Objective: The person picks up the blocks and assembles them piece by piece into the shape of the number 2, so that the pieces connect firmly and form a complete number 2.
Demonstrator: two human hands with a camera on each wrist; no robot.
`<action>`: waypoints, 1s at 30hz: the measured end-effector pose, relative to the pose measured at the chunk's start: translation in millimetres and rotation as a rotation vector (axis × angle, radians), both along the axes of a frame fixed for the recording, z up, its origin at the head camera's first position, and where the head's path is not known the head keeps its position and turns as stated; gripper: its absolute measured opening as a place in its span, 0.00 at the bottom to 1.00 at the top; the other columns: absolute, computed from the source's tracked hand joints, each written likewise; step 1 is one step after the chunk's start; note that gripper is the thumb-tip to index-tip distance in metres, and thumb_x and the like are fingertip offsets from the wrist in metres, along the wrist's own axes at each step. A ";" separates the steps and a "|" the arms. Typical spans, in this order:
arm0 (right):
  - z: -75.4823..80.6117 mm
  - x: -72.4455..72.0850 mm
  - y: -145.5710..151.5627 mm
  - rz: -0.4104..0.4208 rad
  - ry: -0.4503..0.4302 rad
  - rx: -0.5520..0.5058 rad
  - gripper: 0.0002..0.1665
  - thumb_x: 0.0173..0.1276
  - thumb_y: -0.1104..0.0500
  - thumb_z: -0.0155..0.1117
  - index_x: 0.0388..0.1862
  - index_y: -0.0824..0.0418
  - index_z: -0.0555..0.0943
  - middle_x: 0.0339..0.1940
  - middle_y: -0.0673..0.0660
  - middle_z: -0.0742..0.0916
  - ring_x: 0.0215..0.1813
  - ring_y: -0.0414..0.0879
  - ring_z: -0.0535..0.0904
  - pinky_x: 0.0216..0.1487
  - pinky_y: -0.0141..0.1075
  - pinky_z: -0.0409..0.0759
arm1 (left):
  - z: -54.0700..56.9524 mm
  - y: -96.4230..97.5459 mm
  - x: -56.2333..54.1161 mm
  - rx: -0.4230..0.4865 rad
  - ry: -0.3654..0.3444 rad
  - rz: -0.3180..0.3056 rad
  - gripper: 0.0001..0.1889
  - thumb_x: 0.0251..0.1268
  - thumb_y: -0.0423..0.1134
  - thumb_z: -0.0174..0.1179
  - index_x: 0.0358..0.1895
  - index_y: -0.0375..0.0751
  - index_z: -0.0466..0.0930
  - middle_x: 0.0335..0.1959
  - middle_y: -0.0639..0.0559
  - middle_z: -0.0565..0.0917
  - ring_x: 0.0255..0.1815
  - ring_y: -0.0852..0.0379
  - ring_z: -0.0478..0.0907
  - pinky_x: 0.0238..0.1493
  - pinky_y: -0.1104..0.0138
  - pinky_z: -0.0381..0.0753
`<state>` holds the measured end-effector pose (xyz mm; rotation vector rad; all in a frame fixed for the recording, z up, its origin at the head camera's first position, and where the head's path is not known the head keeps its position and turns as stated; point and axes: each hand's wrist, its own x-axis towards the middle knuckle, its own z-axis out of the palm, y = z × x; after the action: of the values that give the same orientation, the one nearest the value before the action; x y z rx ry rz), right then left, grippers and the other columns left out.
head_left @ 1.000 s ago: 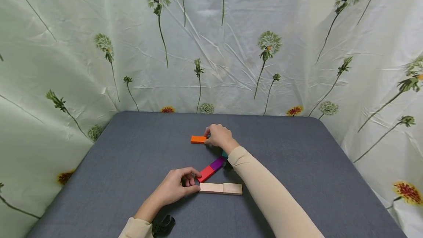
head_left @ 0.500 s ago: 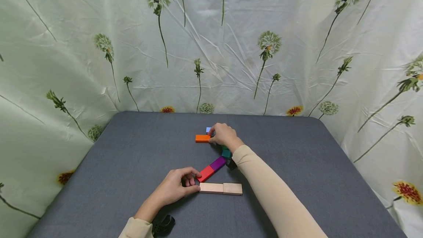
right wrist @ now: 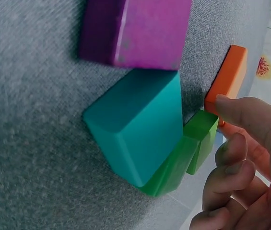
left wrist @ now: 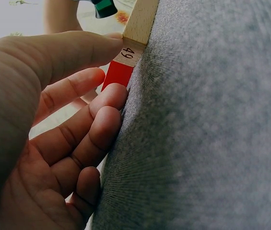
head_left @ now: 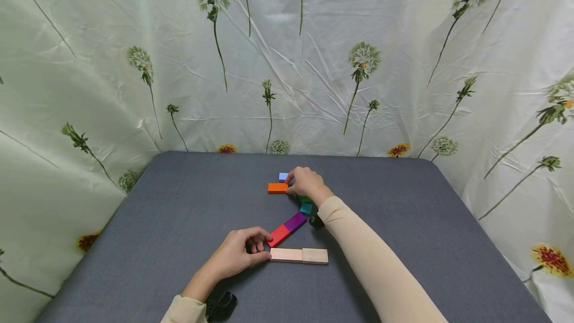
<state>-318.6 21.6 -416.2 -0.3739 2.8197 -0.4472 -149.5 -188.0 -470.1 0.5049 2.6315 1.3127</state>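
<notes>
Wooden blocks form a zigzag line on the grey table. My left hand (head_left: pixel 237 250) holds the corner where the red block (head_left: pixel 279 236) meets a plain wooden block (head_left: pixel 287 255), index finger at the red one and thumb at the plain one. In the left wrist view that end bears the number 49. Farther off, my right hand (head_left: pixel 307 183) pinches the right end of the orange block (head_left: pixel 277 188) between thumb and index finger. Beside its curled fingers in the right wrist view lie green blocks (right wrist: pixel 202 132) and a teal block (right wrist: pixel 145 124). Behind the orange one, a light blue block (head_left: pixel 283 177) is partly hidden.
A purple block (head_left: pixel 295 222) links the red and teal ones. Another plain block (head_left: pixel 315 256) continues the near row rightward. Black wrist cameras (head_left: pixel 221 307) sit on both wrists, low over the table (head_left: pixel 426 243). A flowered curtain (head_left: pixel 287 64) hangs behind the far edge.
My right hand has moved right with the orange block, bringing its end closer to the line. The light blue, green and teal blocks now show more. My left hand stays put.
</notes>
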 end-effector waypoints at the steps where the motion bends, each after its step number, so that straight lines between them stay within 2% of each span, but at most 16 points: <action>1: -0.3 -0.6 0.5 0.001 -0.002 0.001 0.16 0.73 0.50 0.76 0.57 0.46 0.91 0.69 0.57 0.86 0.52 0.53 0.84 0.49 0.49 0.84 | 0.3 0.1 0.0 0.000 -0.001 0.000 0.13 0.64 0.42 0.78 0.50 0.51 0.88 0.31 0.61 0.82 0.31 0.65 0.77 0.33 0.70 0.77; 8: -1.0 -1.5 4.3 -0.002 -0.003 0.009 0.16 0.73 0.49 0.76 0.57 0.45 0.90 0.71 0.57 0.85 0.56 0.56 0.84 0.52 0.51 0.84 | 1.5 0.4 0.5 0.000 -0.005 0.001 0.13 0.64 0.42 0.78 0.50 0.50 0.88 0.31 0.61 0.82 0.31 0.65 0.77 0.34 0.70 0.77; 30: -0.9 0.1 8.5 0.010 0.004 -0.010 0.16 0.72 0.50 0.77 0.56 0.47 0.90 0.67 0.56 0.87 0.50 0.54 0.84 0.49 0.49 0.84 | -0.8 0.1 -0.6 -0.008 -0.001 0.002 0.14 0.64 0.43 0.78 0.50 0.51 0.88 0.31 0.61 0.82 0.32 0.64 0.77 0.34 0.70 0.76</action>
<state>-318.5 30.1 -417.2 -0.3914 2.8190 -0.4598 -150.1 -187.9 -470.9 0.5013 2.6361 1.3025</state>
